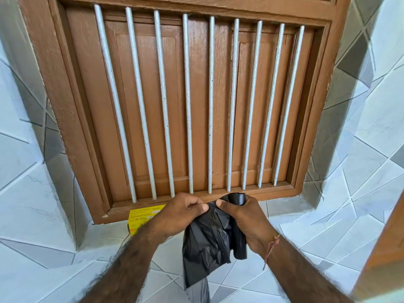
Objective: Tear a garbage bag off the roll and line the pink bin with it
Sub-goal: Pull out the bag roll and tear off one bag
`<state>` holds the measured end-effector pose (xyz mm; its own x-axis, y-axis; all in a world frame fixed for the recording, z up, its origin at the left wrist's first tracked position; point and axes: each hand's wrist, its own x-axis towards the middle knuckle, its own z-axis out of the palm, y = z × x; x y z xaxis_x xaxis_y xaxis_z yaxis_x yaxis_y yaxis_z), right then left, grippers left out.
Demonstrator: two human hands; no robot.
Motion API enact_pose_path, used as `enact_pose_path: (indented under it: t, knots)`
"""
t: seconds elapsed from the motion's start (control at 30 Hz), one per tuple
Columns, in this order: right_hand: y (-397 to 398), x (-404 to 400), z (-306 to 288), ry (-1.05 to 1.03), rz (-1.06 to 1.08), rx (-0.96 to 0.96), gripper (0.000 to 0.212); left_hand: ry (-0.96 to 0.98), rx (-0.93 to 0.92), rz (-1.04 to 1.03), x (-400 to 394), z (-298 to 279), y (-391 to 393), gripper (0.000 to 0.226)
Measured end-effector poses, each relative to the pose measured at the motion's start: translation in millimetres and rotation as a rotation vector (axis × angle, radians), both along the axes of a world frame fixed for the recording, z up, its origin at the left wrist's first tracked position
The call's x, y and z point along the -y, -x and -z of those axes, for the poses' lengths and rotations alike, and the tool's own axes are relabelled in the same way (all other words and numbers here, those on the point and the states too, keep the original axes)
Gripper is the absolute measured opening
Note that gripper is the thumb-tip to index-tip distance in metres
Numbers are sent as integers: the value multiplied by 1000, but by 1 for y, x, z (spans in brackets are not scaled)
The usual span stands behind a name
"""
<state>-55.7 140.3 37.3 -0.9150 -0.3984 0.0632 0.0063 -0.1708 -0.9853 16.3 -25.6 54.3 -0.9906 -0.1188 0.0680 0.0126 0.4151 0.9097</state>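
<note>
A black garbage bag (pixel 207 243) hangs down between my hands, loosely unrolled and crumpled. My left hand (pixel 181 212) pinches the bag's top edge between thumb and fingers. My right hand (pixel 242 221) grips the black roll (pixel 238 198), whose end sticks out above my fist, and its thumb presses the plastic close to my left thumb. The two hands nearly touch at the top of the bag. No pink bin is in view.
A yellow printed package (pixel 140 219) lies on the tiled sill behind my left wrist. A brown wooden shuttered window (pixel 196 95) with white vertical bars fills the wall ahead. Grey and white tiles cover the walls; an orange-brown edge (pixel 384 248) stands at the right.
</note>
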Motion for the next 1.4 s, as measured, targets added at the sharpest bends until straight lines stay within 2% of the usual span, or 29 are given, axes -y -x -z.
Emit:
enact_pose_path:
  t: [0.13, 0.3, 0.6, 0.7, 0.8, 0.93, 1.0, 1.1, 1.2, 1.3, 1.33, 1.4]
  knots:
    - [1, -3, 0, 66, -24, 38, 11, 47, -52, -17, -8, 4, 0, 23]
    - [3, -5, 2, 105, -41, 53, 29, 24, -136, -62, -11, 3, 2, 21]
    - [2, 7, -2, 182, 53, -17, 15, 93, -328, -221, -22, 4, 2, 27]
    - [0, 13, -6, 183, 85, -36, 15, 98, -390, -273, -24, 7, 0, 23]
    - [0, 18, -6, 203, 100, -18, 16, 89, -446, -324, -23, 12, -1, 20]
    - [-5, 24, -9, 180, 102, 15, 6, 114, -467, -397, -27, 13, -5, 20]
    - [11, 16, -8, 192, 174, 112, 9, 63, -477, -488, -24, 6, -14, 22]
    - [44, -13, -9, 301, 317, 235, 9, -65, -444, -630, -2, -7, -32, 23]
    - [52, -22, -13, 395, 280, 244, 8, -128, -322, -563, 31, -13, -47, 22]
    - [43, -13, -11, 365, 192, 304, 17, 79, -56, -339, 39, -10, -58, 19]
    - [39, -10, -8, 334, 167, 335, 20, 147, -6, -277, 36, -7, -58, 16]
    - [31, -3, -3, 294, 97, 428, 26, 191, -22, -214, 25, 5, -53, 10]
